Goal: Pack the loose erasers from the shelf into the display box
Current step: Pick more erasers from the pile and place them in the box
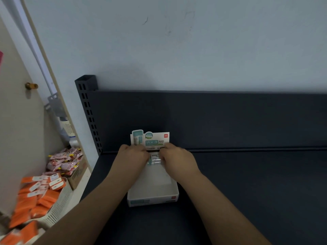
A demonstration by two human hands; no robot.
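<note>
A white display box (153,196) with a teal-printed upright header card (152,140) stands on the dark shelf (247,183). At its far end, just below the card, lie wrapped teal-and-white erasers (155,160). My left hand (131,156) and my right hand (177,159) are both inside the box, fingers curled round the erasers from either side. How many erasers there are is hidden by my fingers. The near part of the box floor is bare.
A perforated dark upright (88,114) bounds the shelf on the left, with a dark back panel behind. Lower left, a white slatted basket (58,206) holds orange packets (33,197), and a carton (77,174) holds pink packets (65,160).
</note>
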